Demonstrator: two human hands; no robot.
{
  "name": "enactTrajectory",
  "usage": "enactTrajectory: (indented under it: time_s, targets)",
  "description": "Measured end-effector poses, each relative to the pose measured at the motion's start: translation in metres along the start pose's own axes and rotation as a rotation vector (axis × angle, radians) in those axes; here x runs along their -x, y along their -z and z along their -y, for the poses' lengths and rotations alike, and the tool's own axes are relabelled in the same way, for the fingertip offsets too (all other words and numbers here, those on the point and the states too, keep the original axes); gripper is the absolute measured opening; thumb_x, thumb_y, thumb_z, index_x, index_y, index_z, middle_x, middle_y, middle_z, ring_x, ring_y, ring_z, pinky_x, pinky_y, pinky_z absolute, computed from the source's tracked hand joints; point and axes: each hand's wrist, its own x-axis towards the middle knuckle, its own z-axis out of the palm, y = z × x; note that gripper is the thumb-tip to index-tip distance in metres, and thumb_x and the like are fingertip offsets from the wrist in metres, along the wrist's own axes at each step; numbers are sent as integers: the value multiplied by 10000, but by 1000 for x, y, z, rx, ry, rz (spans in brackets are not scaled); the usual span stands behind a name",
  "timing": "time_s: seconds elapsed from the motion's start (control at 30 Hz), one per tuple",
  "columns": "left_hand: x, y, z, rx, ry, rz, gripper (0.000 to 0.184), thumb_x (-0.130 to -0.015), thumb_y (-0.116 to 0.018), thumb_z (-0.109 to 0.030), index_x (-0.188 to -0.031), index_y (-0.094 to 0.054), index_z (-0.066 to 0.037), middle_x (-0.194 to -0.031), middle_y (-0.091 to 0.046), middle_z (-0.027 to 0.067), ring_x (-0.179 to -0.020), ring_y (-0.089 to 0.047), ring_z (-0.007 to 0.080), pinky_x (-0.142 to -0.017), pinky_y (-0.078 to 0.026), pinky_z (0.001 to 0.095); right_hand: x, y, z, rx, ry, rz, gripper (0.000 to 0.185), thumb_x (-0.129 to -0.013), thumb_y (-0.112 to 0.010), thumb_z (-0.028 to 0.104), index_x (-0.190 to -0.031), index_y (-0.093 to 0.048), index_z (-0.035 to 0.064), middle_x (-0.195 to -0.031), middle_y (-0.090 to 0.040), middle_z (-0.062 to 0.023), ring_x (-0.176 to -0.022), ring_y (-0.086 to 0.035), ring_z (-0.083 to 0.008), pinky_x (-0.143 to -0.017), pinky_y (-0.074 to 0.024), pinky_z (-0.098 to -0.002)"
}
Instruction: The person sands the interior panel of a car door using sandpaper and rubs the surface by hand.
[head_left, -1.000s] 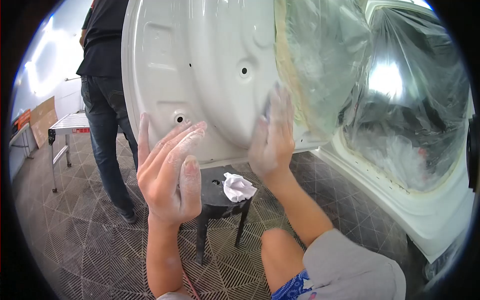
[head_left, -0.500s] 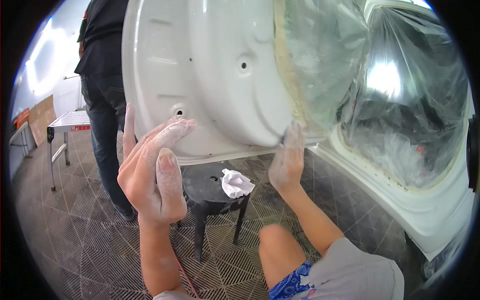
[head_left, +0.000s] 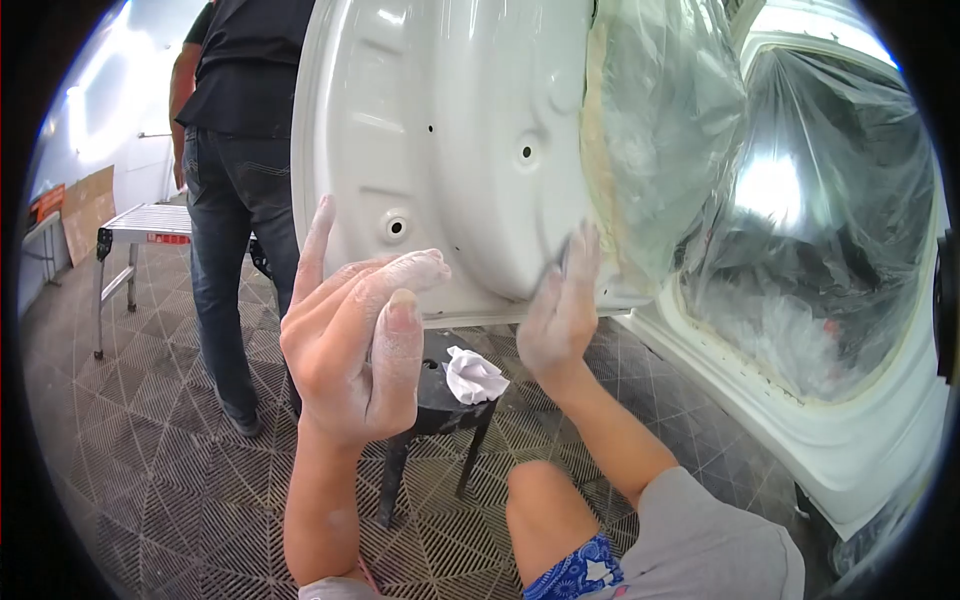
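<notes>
A glossy white car panel (head_left: 480,200) with round holes and raised shapes stands upright before me. My left hand (head_left: 355,345), dusted white, is raised at the panel's lower left, its little finger apart from the others and nothing visible in it. My right hand (head_left: 560,310) lies against the lower right of the panel, beside the taped edge of the plastic film (head_left: 665,140). Something dark shows at its fingers, too small and partly hidden to name. Below the panel, a crumpled white paper (head_left: 474,376) rests on a black stool (head_left: 435,405).
Another person (head_left: 235,150) in dark clothes stands behind the panel at the left. A metal platform (head_left: 150,222) is beyond them. At the right is a white car body (head_left: 860,440) with plastic film over its opening. The floor (head_left: 200,500) has a patterned grid.
The view has shifted, so the panel appears farther right. Over the last second my right hand slid down along the panel. My left hand stays raised near its lower left.
</notes>
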Motion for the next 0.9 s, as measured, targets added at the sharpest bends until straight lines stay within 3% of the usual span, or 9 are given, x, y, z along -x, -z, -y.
enactTrajectory:
  time_s: [0.07, 0.13, 0.2, 0.3, 0.4, 0.47, 0.6, 0.67, 0.9]
  targets:
    - [-3, 3, 0, -72, 23, 68, 390, -982, -370, -105, -939, -692, 112, -825, -746, 175, -825, -738, 307, -1159, -310, 615, -55, -13, 21, -16, 31, 3, 468, -957, -542, 5, -1393, -462, -145, -1433, -487, -349, -1382, -421, -522, -1158, -315, -573]
    - [-4, 4, 0, -82, 25, 64, 395, -985, -368, -109, -938, -691, 114, -822, -744, 177, -827, -738, 309, -1158, -312, 617, -68, -15, 27, -27, 55, 10, 468, -956, -545, 2, -1390, -460, -150, -1426, -489, -354, -1382, -420, -524, -1156, -317, -576]
    - [-4, 9, -1, -95, 29, 60, 400, -988, -365, -112, -937, -691, 115, -820, -742, 179, -830, -739, 311, -1157, -314, 618, -58, -12, 26, 14, 48, 9, 402, -1013, -472, 15, -1377, -471, -157, -1437, -481, -354, -1378, -443, -490, -1145, -370, -489]
    - [-7, 17, -2, -87, -12, 44, 411, -996, -361, -121, -938, -691, 117, -821, -741, 183, -831, -739, 312, -1161, -310, 615, -20, 1, 28, 91, 26, 46, 452, -964, -545, 3, -1386, -466, -140, -1408, -499, -359, -1367, -431, -525, -1150, -331, -570]
    - [-9, 17, -3, -86, -8, 47, 417, -1002, -359, -126, -936, -693, 115, -810, -741, 184, -835, -739, 315, -1163, -307, 616, -50, -17, 32, -24, 32, -43, 457, -962, -543, -7, -1391, -460, -140, -1424, -491, -352, -1371, -428, -524, -1154, -328, -565]
    - [-8, 11, 2, -45, 15, -67, 224, -873, -516, -40, -918, -724, 29, -793, -747, 129, -720, -736, 246, -1172, -295, 597, -88, -28, 39, -50, 52, -59, 459, -955, -544, -16, -1386, -459, -148, -1426, -488, -356, -1368, -432, -526, -1153, -330, -570]
    - [-11, 14, -6, -55, -7, -52, 225, -873, -515, -39, -918, -726, 26, -786, -748, 119, -712, -735, 243, -1168, -304, 595, -47, -8, 30, -46, 49, 30, 460, -947, -540, -29, -1383, -459, -155, -1429, -482, -364, -1359, -444, -527, -1149, -333, -583]
    - [-13, 23, -13, -86, -8, 68, 408, -999, -363, -117, -955, -705, 101, -795, -748, 174, -812, -748, 313, -1158, -308, 621, 15, 8, 11, -1, 53, 90, 465, -947, -539, -29, -1394, -468, -133, -1441, -481, -348, -1368, -440, -515, -1154, -333, -578]
    - [-11, 13, -6, -63, -20, -35, 371, -985, -388, -102, -961, -703, 91, -785, -744, 171, -800, -745, 301, -1152, -317, 623, -81, -8, 20, -107, 213, 106, 491, -940, -551, -27, -1418, -470, -98, -1469, -475, -315, -1395, -426, -486, -1157, -330, -572]
